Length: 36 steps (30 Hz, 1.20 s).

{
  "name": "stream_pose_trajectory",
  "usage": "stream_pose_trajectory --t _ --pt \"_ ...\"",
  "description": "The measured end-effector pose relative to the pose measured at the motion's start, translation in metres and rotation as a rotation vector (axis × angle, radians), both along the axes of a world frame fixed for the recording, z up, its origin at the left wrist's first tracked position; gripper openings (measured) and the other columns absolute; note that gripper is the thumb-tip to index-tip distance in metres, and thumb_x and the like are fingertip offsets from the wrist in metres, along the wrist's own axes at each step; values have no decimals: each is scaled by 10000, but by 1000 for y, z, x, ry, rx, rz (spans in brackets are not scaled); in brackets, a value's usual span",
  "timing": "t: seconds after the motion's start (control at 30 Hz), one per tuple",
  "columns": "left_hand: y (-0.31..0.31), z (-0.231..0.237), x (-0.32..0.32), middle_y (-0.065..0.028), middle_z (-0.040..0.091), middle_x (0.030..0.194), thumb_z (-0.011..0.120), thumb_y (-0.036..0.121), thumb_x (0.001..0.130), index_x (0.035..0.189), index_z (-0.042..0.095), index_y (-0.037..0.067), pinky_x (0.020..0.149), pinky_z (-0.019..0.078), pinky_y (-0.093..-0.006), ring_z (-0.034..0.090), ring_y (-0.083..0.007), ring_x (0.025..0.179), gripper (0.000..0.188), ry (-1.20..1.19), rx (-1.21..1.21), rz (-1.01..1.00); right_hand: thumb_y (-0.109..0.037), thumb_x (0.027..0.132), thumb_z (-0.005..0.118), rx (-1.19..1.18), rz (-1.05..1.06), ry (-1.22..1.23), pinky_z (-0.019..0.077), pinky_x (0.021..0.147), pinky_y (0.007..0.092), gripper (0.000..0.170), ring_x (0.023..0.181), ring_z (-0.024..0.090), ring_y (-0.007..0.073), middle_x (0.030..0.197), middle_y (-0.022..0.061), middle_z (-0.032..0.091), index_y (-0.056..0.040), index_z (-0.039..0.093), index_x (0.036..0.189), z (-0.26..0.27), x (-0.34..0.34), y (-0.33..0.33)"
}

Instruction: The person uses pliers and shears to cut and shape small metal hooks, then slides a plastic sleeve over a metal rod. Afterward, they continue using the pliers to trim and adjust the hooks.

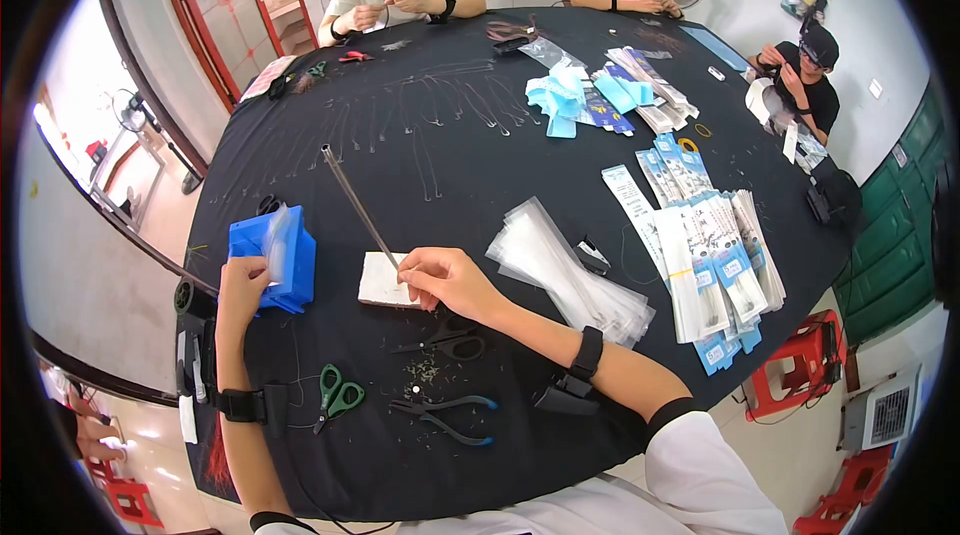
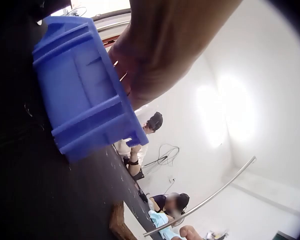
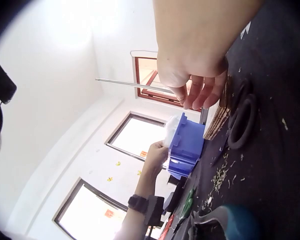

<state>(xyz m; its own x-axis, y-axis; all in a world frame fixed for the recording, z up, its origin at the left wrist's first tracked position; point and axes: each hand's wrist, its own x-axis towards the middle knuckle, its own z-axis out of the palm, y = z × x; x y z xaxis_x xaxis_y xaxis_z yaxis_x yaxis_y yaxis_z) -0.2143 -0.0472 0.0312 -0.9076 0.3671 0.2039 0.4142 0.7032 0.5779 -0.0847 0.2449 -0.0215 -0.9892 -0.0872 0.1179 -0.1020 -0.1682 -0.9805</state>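
My right hand (image 1: pixel 445 280) pinches a long thin metallic-looking rod (image 1: pixel 357 199) near its lower end. The rod leans up and away to the left above a white block (image 1: pixel 385 282) with brown layered sides. At the left, my left hand (image 1: pixel 242 293) bends over the near side of a blue plastic bin (image 1: pixel 303 270). Clear plastic bags (image 1: pixel 277 245) stand up from this bin beside the fingers. The left fingertips are hidden at the bin's rim, and I cannot tell whether they grip a bag.
Black scissors (image 1: pixel 455 340), green-handled scissors (image 1: pixel 340 397) and blue-tipped pliers (image 1: pixel 450 420) lie nearby among small clippings. Clear sleeves (image 1: pixel 575 280) and printed packets (image 1: pixel 715 255) lie to the right. Thin wire-like pieces (image 1: pixel 425 170) spread farther back. Other people sit around the table.
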Motion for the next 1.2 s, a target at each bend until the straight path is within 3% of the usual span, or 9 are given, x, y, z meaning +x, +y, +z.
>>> stream_pose_trajectory --t 0.27,0.37,0.47,0.57,0.67,0.77,0.87,1.0,1.2 --pt "4 17 16 -88 569 564 597 37 751 773 625 -76 518 379 -237 497 -59 537 119 28 56 -25 -105 867 561 7 -3 1 425 477 205 122 525 532 70 650 26 588 1 616 890 1 0 0" --pt "-5 22 14 -92 604 595 605 55 768 788 640 -70 537 404 -250 517 -66 557 132 -101 -79 -58 -107 864 566 7 -10 0 421 475 204 122 522 528 67 644 24 585 2 615 888 0 0 0" --pt "-14 19 13 -84 632 649 608 73 798 846 643 -63 547 422 -267 528 -66 577 148 42 -48 -115 -104 865 565 5 -11 7 430 478 203 119 523 531 67 654 20 589 3 614 887 -1 0 1" --pt "10 42 44 -57 640 692 586 87 856 902 647 -58 555 433 -252 542 -67 603 164 494 85 182 -89 855 574 18 -49 -1 469 534 214 107 614 587 80 773 52 641 6 617 879 -1 0 2" --pt "48 64 92 -55 640 714 550 100 905 926 652 -46 554 439 -218 571 -78 618 179 245 544 125 -75 839 594 39 -61 87 498 633 231 94 761 628 111 983 104 662 12 625 857 -1 -1 2" --pt "80 61 116 -76 641 720 521 105 923 910 650 -49 455 455 -193 597 -103 547 201 -216 582 -77 -69 827 615 -36 82 71 490 711 245 93 865 628 141 1136 130 625 22 632 829 -5 0 4" --pt "94 35 99 -96 644 719 522 112 920 930 638 -57 429 466 -205 613 -123 529 205 -303 607 -110 -70 819 632 -63 130 203 473 723 234 87 876 624 147 1161 129 615 16 639 809 -9 2 1" --pt "95 12 75 -112 652 724 522 141 918 954 624 -64 432 466 -204 634 -151 533 232 -281 596 -53 -83 849 600 -141 261 -86 481 816 263 108 985 618 195 1201 192 578 7 633 802 1 2 12" --pt "87 5 64 -106 654 723 512 161 924 944 626 -64 400 430 -192 598 -123 485 253 -188 547 -3 -114 853 605 -149 258 -87 503 728 238 128 1006 627 203 1193 183 586 -40 624 750 4 3 12"
